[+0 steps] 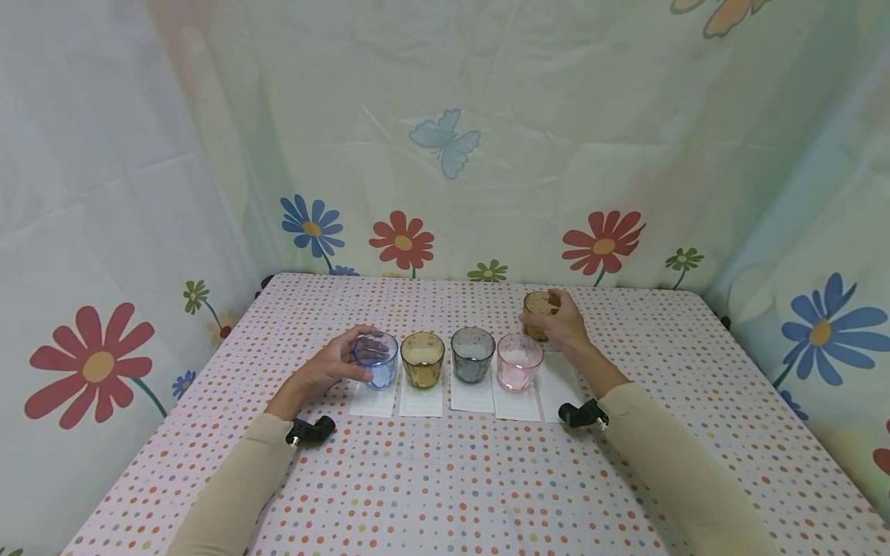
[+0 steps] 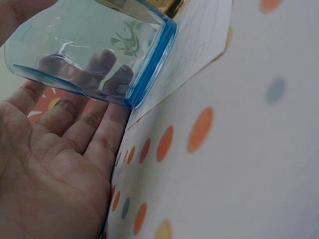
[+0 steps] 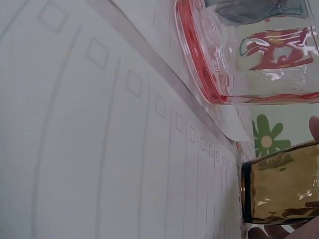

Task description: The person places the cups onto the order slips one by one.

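My left hand [image 1: 327, 364] holds a clear blue glass [image 1: 381, 374], thumb at the near side and fingers round the far side. In the left wrist view the blue glass [image 2: 99, 55] shows the fingers through its wall, its thick base over a sheet of paper. At the back right my right hand [image 1: 568, 323] grips a brown amber glass [image 1: 534, 303] by its sides. The right wrist view shows this brown glass [image 3: 284, 186] upright beyond the paper, with fingertips at its edges.
Between the hands stand an amber glass [image 1: 422, 363], a grey glass [image 1: 473, 357] and a pink glass [image 1: 518, 364], each on white paper. Another lined sheet [image 1: 560, 390] lies right of the pink glass. A dotted cloth [image 1: 445, 486] covers the table; a flowered curtain [image 1: 514, 177] hangs behind.
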A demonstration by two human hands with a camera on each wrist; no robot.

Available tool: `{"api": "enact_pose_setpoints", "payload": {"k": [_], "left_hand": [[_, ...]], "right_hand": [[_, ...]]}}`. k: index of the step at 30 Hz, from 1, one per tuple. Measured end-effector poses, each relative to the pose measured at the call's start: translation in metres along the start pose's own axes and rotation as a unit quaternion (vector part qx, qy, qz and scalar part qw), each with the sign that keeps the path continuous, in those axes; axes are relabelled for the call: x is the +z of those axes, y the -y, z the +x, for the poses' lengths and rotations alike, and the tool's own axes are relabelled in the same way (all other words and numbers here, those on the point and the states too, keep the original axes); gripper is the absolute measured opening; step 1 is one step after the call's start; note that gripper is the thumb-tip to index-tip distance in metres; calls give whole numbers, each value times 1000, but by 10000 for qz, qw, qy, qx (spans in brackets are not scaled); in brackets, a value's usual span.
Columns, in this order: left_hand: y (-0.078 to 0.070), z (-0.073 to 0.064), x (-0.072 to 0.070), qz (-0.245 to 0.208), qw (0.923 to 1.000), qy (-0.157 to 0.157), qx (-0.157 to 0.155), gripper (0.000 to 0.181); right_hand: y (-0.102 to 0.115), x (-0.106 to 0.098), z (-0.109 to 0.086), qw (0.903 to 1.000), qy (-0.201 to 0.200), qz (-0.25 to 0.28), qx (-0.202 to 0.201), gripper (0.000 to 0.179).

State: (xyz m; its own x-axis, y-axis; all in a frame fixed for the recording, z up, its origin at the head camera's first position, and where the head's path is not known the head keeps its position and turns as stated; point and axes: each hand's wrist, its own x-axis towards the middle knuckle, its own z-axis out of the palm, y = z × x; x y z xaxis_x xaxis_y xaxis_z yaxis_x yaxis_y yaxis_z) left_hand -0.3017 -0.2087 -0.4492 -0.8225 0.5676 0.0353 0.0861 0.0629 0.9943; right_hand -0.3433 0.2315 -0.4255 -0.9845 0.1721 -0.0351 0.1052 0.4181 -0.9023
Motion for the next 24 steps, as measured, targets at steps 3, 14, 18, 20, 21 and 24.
{"api": "enact_pose_setpoints", "payload": {"k": [3, 14, 18, 20, 21, 24], "left_hand": [[0, 0, 0, -8, 10000, 9, 27, 87], [1, 1, 0, -78, 9999, 75, 63, 90], [2, 1, 0, -33, 10000, 39, 20, 87], [2, 1, 0, -17, 10000, 41, 21, 86], [2, 0, 0, -26, 10000, 52, 25, 86], [1, 0, 0, -59, 10000, 60, 31, 86]], "right_hand": [[-2, 0, 2, 10000, -46, -41, -36, 93], [-6, 4, 4, 9996, -184, -198, -94, 84], [-5, 5, 3, 9994, -225, -246, -117, 82], [-5, 6, 2, 9993, -237, -255, -143, 81], [-5, 6, 2, 9993, -244, -253, -158, 80], [-5, 5, 4, 9991, -251, -245, -225, 78]]}}
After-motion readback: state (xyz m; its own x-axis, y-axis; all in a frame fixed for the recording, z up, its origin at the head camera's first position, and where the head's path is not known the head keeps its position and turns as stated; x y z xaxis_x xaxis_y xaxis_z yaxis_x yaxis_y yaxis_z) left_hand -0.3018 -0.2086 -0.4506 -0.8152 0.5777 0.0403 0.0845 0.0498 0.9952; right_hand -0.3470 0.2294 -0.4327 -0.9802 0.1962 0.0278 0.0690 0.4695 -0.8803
